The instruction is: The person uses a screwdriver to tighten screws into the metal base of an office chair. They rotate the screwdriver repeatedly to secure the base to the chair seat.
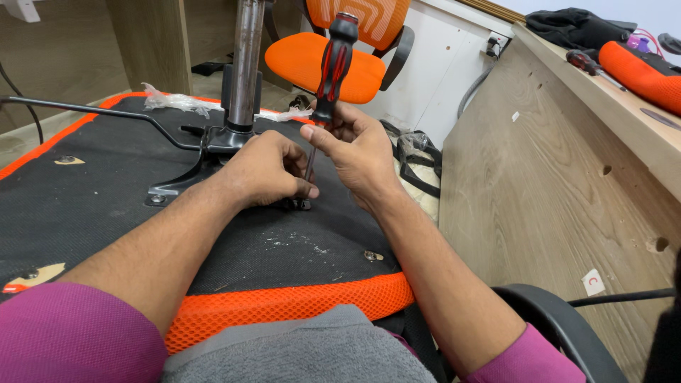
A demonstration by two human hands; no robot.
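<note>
A red and black screwdriver (333,64) stands upright with its tip down on the metal bracket (213,145) of an upturned chair seat (85,206). My right hand (358,152) is shut around the lower end of its handle. My left hand (266,170) rests on the black underside of the seat, fingers curled at the screwdriver's shaft near the tip. A steel gas-lift column (247,64) rises from the bracket just left of the hands. The screw under the tip is hidden by my fingers.
The seat has an orange mesh rim (284,301) and lies across my lap. An orange office chair (333,57) stands behind. A wooden panel (553,184) runs along the right, with a second screwdriver (592,67) and an orange part (638,71) on top.
</note>
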